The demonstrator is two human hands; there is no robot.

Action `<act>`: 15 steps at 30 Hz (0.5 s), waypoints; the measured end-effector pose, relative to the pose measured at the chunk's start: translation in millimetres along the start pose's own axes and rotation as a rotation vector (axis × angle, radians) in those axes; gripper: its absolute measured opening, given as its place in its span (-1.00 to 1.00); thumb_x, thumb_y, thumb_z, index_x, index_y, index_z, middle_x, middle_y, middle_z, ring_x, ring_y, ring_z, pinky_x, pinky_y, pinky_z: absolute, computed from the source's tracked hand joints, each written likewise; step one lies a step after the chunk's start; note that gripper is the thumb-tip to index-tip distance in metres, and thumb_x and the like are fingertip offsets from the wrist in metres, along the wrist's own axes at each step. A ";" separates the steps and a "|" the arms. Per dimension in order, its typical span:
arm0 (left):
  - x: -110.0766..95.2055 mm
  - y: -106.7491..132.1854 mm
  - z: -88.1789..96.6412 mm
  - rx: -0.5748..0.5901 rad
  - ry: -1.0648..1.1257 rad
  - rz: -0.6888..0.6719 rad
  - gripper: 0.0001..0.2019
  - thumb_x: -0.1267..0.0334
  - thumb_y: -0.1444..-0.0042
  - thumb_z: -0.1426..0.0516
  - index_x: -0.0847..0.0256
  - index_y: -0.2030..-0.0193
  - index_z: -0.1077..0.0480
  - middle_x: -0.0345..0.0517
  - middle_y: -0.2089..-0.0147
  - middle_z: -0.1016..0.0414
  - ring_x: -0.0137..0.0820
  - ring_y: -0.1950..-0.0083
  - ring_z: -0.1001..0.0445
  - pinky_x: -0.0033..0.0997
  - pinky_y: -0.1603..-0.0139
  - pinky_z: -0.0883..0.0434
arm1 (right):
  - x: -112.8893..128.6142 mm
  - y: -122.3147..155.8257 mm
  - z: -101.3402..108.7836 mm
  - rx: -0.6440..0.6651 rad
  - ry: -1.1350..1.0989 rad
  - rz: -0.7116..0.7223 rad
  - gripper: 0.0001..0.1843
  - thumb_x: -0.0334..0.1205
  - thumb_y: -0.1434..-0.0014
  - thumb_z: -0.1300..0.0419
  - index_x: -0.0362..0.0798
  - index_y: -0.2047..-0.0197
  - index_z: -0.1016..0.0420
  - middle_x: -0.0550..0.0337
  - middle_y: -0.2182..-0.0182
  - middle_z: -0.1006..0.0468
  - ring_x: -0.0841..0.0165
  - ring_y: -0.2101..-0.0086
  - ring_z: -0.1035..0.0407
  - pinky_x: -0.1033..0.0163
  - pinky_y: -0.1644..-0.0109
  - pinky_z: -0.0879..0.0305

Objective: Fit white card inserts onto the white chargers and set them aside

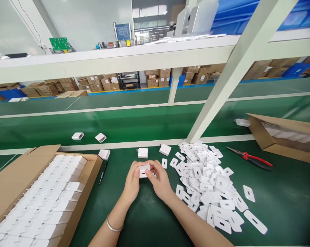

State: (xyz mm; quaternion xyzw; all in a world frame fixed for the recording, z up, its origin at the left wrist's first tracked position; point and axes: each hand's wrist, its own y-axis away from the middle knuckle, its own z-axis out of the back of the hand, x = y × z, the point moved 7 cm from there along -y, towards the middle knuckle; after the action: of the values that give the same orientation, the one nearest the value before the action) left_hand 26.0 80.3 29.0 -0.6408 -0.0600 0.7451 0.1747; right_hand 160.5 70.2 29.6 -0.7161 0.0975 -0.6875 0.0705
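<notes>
Between both hands is a white charger (144, 168), its face with a small reddish slot turned toward me. My left hand (132, 176) grips its left side, thumb along the front. My right hand (159, 178) closes on the right side, with the thumb pressed near the slot. A bit of white shows under the right fingers; I cannot make out what it is. Just beyond the hands lie a charger with metal prongs (143, 153) and another charger (165, 149). One loose white cover plate (164, 163) lies beside my right hand, near a large heap of cover plates (208, 178).
An open carton (93, 181) at left holds rows of white chargers. By it lie a black pen (103, 171) and a charger (104, 154). Red-handled pliers (249, 157) and another carton (285, 147) are at right. A slanted post (221, 89) rises behind the heap.
</notes>
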 end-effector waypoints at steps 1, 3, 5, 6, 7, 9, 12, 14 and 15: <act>-0.6 -0.3 1.3 -0.008 -0.014 -0.016 -0.52 -0.09 -0.46 0.11 0.13 -0.04 -0.53 0.01 0.04 -0.54 -0.19 -0.02 -0.45 -0.13 -0.11 -0.39 | 1.0 0.4 -0.7 0.004 0.011 0.005 -0.74 -0.03 -0.28 -0.25 0.07 0.02 -0.56 0.18 0.22 -0.43 0.31 0.26 -0.42 0.16 0.16 -0.46; -1.1 -0.1 2.6 -0.032 -0.026 -0.041 -0.54 -0.09 -0.46 0.08 0.12 -0.02 -0.55 0.00 0.06 -0.55 -0.20 0.03 -0.45 -0.18 -0.02 -0.41 | 2.1 1.3 -1.2 -0.002 0.029 0.008 -0.74 -0.03 -0.29 -0.24 0.08 0.02 -0.56 0.18 0.22 -0.43 0.30 0.25 -0.42 0.15 0.14 -0.46; -0.5 0.9 2.8 -0.062 -0.033 -0.054 -0.54 -0.08 -0.46 0.08 0.13 -0.01 -0.56 0.01 0.08 -0.55 -0.21 0.07 -0.45 -0.20 0.03 -0.41 | 2.0 2.2 -2.4 0.004 0.041 0.007 -0.75 -0.04 -0.29 -0.25 0.08 0.01 -0.55 0.17 0.22 -0.42 0.29 0.24 -0.42 0.14 0.13 -0.47; 0.1 1.6 2.7 -0.075 -0.036 -0.054 -0.54 -0.07 -0.46 0.08 0.13 0.00 -0.56 0.01 0.08 -0.55 -0.21 0.07 -0.45 -0.21 0.03 -0.41 | 1.6 2.6 -3.4 0.012 0.044 0.004 -0.74 -0.05 -0.28 -0.26 0.08 0.01 -0.55 0.18 0.22 -0.42 0.29 0.24 -0.42 0.14 0.12 -0.47; 0.8 2.2 2.6 -0.087 -0.036 -0.049 -0.53 -0.07 -0.46 0.08 0.14 0.00 -0.56 0.01 0.09 -0.55 -0.21 0.08 -0.45 -0.21 0.03 -0.41 | 0.8 2.9 -4.4 0.022 0.045 0.000 -0.74 -0.06 -0.27 -0.27 0.08 0.00 -0.54 0.18 0.22 -0.42 0.28 0.23 -0.42 0.14 0.12 -0.46; 2.2 3.3 2.5 -0.103 -0.033 -0.027 -0.53 -0.07 -0.46 0.09 0.15 0.02 -0.56 0.00 0.11 -0.54 -0.22 0.10 -0.45 -0.23 0.05 -0.40 | -1.2 3.4 -5.7 0.032 0.036 -0.011 -0.73 -0.08 -0.25 -0.30 0.09 -0.01 -0.54 0.18 0.22 -0.41 0.28 0.23 -0.42 0.13 0.11 -0.46; 2.4 3.9 2.2 -0.102 -0.021 0.003 -0.52 -0.09 -0.46 0.10 0.15 0.03 -0.54 -0.02 0.10 -0.53 -0.22 0.07 -0.45 -0.23 0.02 -0.40 | -4.9 3.4 -5.9 0.034 0.006 -0.038 -0.72 -0.08 -0.25 -0.31 0.09 -0.01 -0.54 0.19 0.22 -0.41 0.29 0.22 -0.42 0.13 0.09 -0.45; 2.5 3.9 1.0 -0.084 -0.004 0.023 -0.49 -0.10 -0.47 0.15 0.14 0.00 -0.53 -0.02 0.07 -0.52 -0.22 0.04 -0.45 -0.22 -0.02 -0.40 | -6.2 3.1 -5.5 0.034 -0.004 -0.046 -0.71 -0.06 -0.25 -0.31 0.10 -0.02 -0.54 0.19 0.22 -0.40 0.29 0.21 -0.42 0.13 0.08 -0.45; 2.9 3.8 0.3 -0.074 0.003 0.036 -0.47 -0.10 -0.48 0.18 0.14 -0.02 -0.52 -0.01 0.06 -0.51 -0.22 0.04 -0.46 -0.21 -0.02 -0.41 | -6.5 2.9 -5.1 0.033 -0.003 -0.046 -0.70 -0.05 -0.24 -0.31 0.10 -0.02 -0.54 0.20 0.22 -0.39 0.29 0.21 -0.42 0.14 0.08 -0.45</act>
State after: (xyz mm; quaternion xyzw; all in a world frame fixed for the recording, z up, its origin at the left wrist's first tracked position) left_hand 24.6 77.8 25.2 -0.6487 -0.0757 0.7446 0.1378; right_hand 155.0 69.1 22.9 -0.7179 0.0696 -0.6895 0.0667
